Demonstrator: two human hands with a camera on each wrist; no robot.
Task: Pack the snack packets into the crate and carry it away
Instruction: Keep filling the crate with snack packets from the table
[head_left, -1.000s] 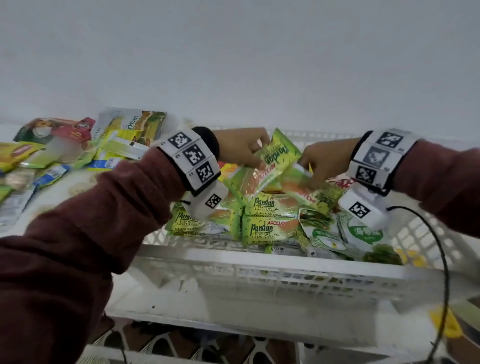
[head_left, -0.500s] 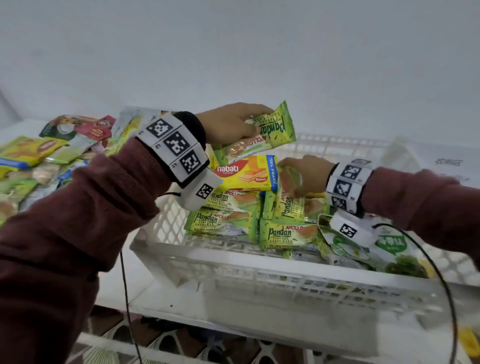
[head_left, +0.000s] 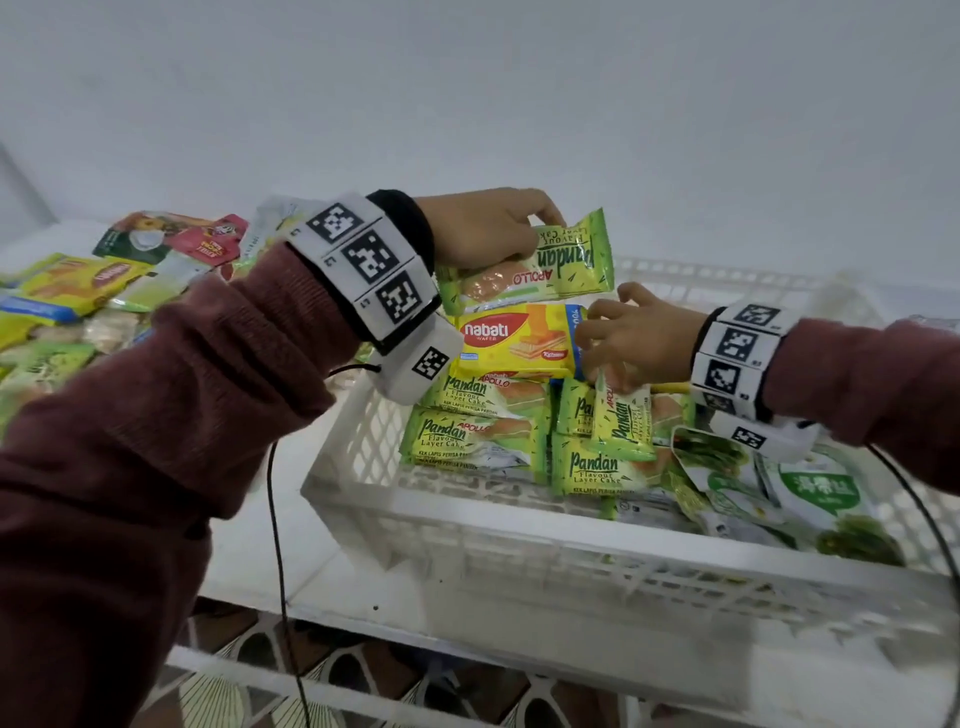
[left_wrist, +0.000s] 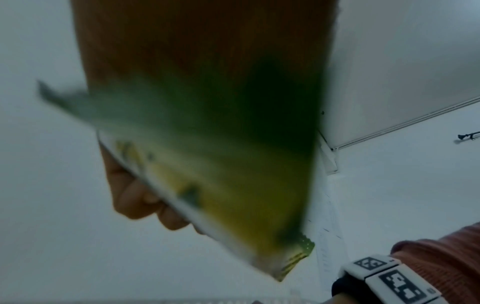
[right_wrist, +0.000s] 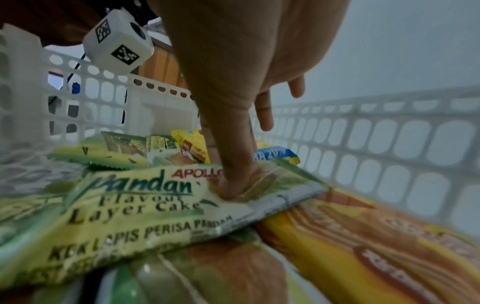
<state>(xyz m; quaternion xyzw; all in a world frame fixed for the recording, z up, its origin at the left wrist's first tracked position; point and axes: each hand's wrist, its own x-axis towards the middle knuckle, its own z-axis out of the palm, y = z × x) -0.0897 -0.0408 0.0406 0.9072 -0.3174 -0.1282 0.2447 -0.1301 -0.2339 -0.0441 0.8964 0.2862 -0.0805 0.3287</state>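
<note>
A white slotted crate sits on the white table and holds several green Pandan cake packets and a yellow Nabati wafer pack. My left hand grips one green Pandan packet in the air above the crate's back left; in the left wrist view that packet is a blur. My right hand is down inside the crate and pinches another Pandan packet by its top end. In the right wrist view the thumb presses on that packet.
Several loose snack packets lie on the table left of the crate. White and green seaweed packs fill the crate's right end. A plain wall stands close behind. The table's front edge runs just below the crate, and a black cable hangs there.
My left hand has lifted its Pandan packet up and clear of the pile. My right hand has dropped lower into the crate with its packet, uncovering the Nabati pack.
</note>
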